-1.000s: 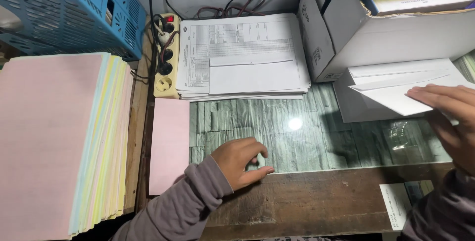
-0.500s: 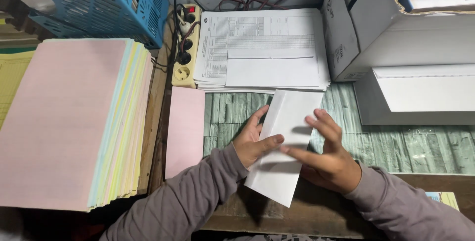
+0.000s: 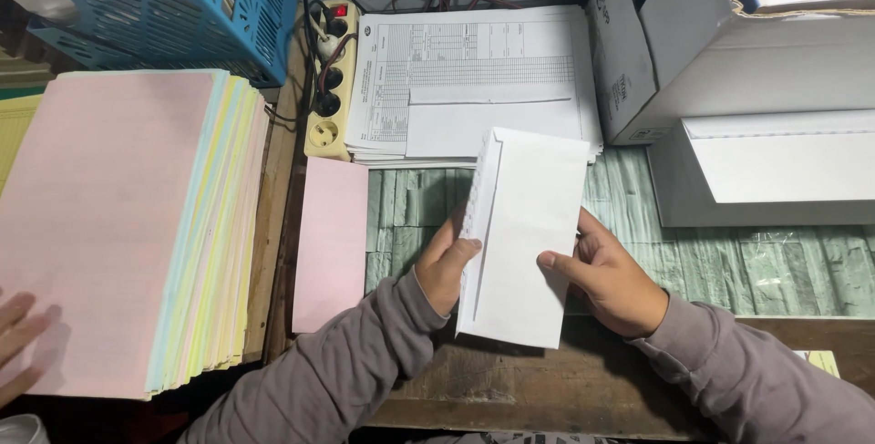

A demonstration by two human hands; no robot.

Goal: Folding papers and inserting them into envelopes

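I hold a long white envelope (image 3: pixel 524 234) upright over the desk with both hands. My left hand (image 3: pixel 445 266) grips its left edge, where the flap is lifted open. My right hand (image 3: pixel 606 275) holds the right edge, thumb on the front face. A folded pink sheet (image 3: pixel 330 242) lies flat on the desk just left of my left hand. Behind the envelope is a stack of white printed forms (image 3: pixel 456 70) with a folded white sheet on top.
A thick pile of pink, blue and yellow paper (image 3: pixel 118 225) fills the left side. Another person's fingers (image 3: pixel 16 330) rest at its lower left. A blue plastic basket (image 3: pixel 155 6), a power strip (image 3: pixel 326 88), a white cardboard box (image 3: pixel 720 43) and a stack of white envelopes (image 3: pixel 775 170) border the desk.
My right hand brought an envelope from the stack on the right to the middle. Both hands now hold it more upright, with its flap open at the left. Fingers have appeared at lower left.
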